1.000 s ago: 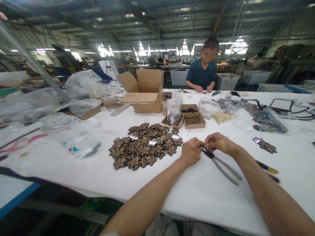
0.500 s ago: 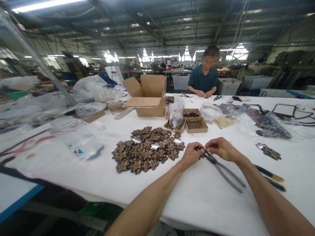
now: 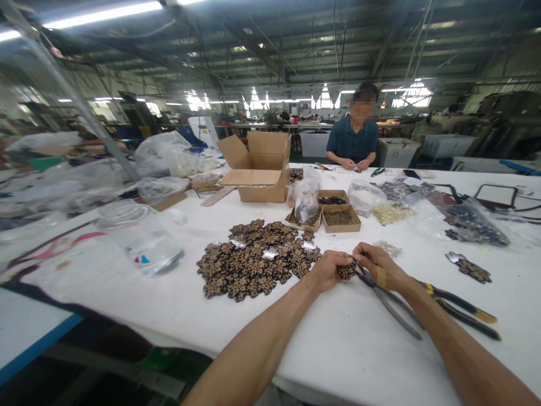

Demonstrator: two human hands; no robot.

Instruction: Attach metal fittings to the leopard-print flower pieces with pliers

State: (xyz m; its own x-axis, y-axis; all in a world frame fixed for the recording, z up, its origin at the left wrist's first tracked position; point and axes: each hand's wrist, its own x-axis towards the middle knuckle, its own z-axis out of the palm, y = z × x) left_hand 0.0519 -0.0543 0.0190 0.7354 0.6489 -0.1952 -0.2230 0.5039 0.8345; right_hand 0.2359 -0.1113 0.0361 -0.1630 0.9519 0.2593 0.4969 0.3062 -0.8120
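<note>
White tabletop (image 3: 338, 349) below, left hand (image 3: 329, 270) pinches spotted piece (image 3: 346, 272).

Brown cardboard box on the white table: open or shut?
Open. The brown cardboard box shows its inside, its left flap leaning outward.

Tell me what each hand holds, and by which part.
The left hand grips a leopard-print piece by its edge. The right hand is beside it, near the grey-handled pliers; what it grips cannot be told.
</note>
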